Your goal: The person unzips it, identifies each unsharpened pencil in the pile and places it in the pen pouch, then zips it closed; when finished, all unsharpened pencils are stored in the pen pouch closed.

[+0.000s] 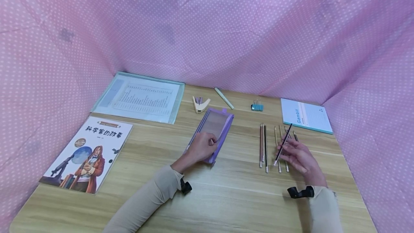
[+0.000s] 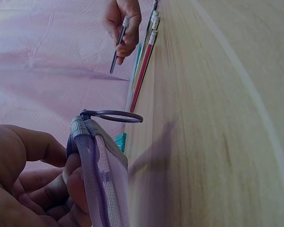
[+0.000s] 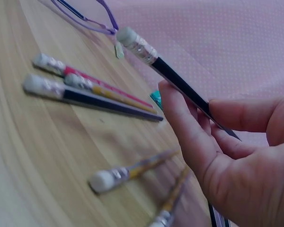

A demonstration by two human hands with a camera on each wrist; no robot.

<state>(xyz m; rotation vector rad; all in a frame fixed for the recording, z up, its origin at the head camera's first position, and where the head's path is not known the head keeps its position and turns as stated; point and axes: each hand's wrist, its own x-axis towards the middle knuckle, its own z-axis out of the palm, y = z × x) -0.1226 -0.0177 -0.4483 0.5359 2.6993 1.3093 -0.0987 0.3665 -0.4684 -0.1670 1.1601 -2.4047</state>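
Observation:
My left hand (image 1: 203, 147) grips the near part of a purple mesh zip pencil case (image 1: 220, 120) on the table. In the left wrist view its fingers curl at the edge of the case (image 2: 106, 184), by the zip's end with a dark ring pull. My right hand (image 1: 299, 155) pinches a black pencil (image 1: 283, 144) between thumb and fingers, raised above the table. In the right wrist view, the pencil's white eraser (image 3: 128, 35) points up and away from the palm. Below it lie several pencils (image 1: 266, 148), some partly hidden by the hand.
Behind the case lie a cream stapler (image 1: 201, 106), a pale green pen (image 1: 224, 98) and a teal binder clip (image 1: 257, 107). A Gambit notebook (image 1: 307, 116) is at back right. On the left are a clear document folder (image 1: 142, 98) and a book (image 1: 87, 154). Pink dotted cloth (image 1: 207, 28) surrounds the table.

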